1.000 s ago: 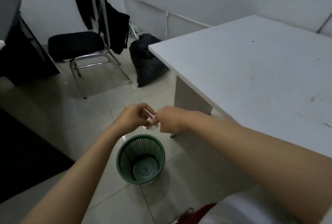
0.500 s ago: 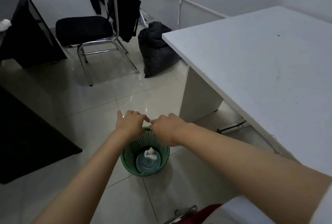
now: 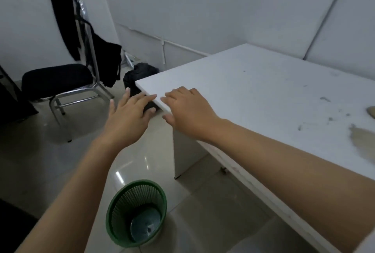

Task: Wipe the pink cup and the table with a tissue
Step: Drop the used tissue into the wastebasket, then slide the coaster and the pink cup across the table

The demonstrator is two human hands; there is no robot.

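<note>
A person leans toward the near corner of a white table (image 3: 253,98), both hands empty: the left hand (image 3: 129,114) hangs off the table's edge with its fingers (image 3: 126,94) straight and spread wide, while the right hand (image 3: 188,110) lies palm down over the corner, fingers loosely extended and gripping nothing; whether it touches the surface cannot be told. No tissue is in either hand and the pink cup is out of view. A green mesh bin (image 3: 121,208) stands on the floor tiles just below the arms, with a pale speck at its bottom too small to identify. A brownish smear (image 3: 363,141) and grey scuffs mark the table's right side, well apart from the hands, so the table part of the job looks unfinished. Done well, the next wipe would likely call for a fresh tissue, folded into a flat pad, pressed with straight fingers and drawn through the smear in overlapping strokes toward the near edge, turning the pad as it soils. A black chair (image 3: 56,78) and a dark bag (image 3: 142,70) sit beyond
</note>
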